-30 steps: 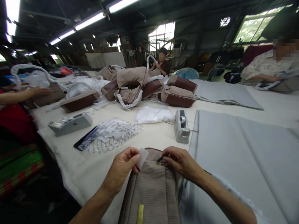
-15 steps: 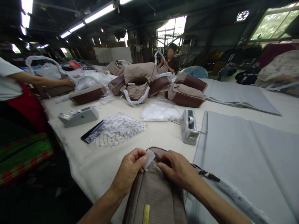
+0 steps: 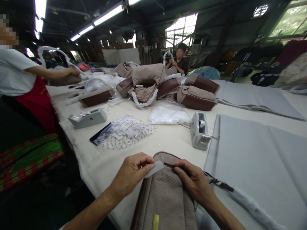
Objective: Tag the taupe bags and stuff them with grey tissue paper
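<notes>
A brown ribbed fabric bag with dark trim and a small gold plate lies right in front of me. My left hand pinches a small white slip, thin like paper or foam, just above the bag's far end. Beside it my right hand is closed on a narrow dark brown strip that looks like a zipper pull. The slip and the strip's tip are close together. A wrapped strap runs off to the right of the bag.
Past my hands lie a heap of white slips, a clear plastic bag pile and two grey tape dispensers. Grey sheets cover the right side. Several brown bags are stacked behind. Co-workers stand at left and back.
My hands have moved slightly apart. The white slip has turned from upright to more level, and the dark strip now shows, lifted in my right fingers. My view has shifted a little left.
</notes>
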The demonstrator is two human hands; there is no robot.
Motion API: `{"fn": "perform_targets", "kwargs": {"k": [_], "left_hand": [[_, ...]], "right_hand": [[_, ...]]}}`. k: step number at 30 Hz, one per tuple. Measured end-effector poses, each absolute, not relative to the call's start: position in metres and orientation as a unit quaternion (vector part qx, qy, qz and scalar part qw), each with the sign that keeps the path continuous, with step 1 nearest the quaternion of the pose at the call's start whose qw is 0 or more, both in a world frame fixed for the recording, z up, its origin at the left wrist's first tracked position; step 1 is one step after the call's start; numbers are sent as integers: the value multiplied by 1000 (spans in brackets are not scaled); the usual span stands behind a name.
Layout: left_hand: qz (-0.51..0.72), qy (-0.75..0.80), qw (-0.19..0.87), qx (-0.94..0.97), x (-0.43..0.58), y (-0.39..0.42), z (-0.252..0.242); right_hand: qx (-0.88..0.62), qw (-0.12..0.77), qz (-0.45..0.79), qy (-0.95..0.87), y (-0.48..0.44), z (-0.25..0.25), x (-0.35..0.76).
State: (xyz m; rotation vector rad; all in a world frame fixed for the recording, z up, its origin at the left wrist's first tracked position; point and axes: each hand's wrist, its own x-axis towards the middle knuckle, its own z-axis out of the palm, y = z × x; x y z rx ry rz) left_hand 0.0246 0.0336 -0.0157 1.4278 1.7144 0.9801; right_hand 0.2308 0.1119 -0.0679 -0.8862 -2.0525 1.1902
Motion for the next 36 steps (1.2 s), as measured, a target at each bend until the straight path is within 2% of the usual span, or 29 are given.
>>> {"fn": "perform_targets", "kwargs": {"k": [6, 14, 17, 29, 36], "left_hand": [[317, 632, 197, 679, 19, 36, -11], [301, 568, 92, 760, 25, 36, -16], [293, 573, 105, 759, 33, 40, -13], [259, 635, 311, 658, 45, 58, -7], [219, 632, 285, 686, 56, 64, -6]], "right_hand": [[-326, 307, 447, -774, 113, -66, 231], [-308, 305, 450, -781, 115, -69, 231], [-288, 313, 434, -794, 116, -69, 227], [-293, 354, 414, -786, 108, -69, 231], [-265, 351, 452, -776, 111, -70, 230]]}}
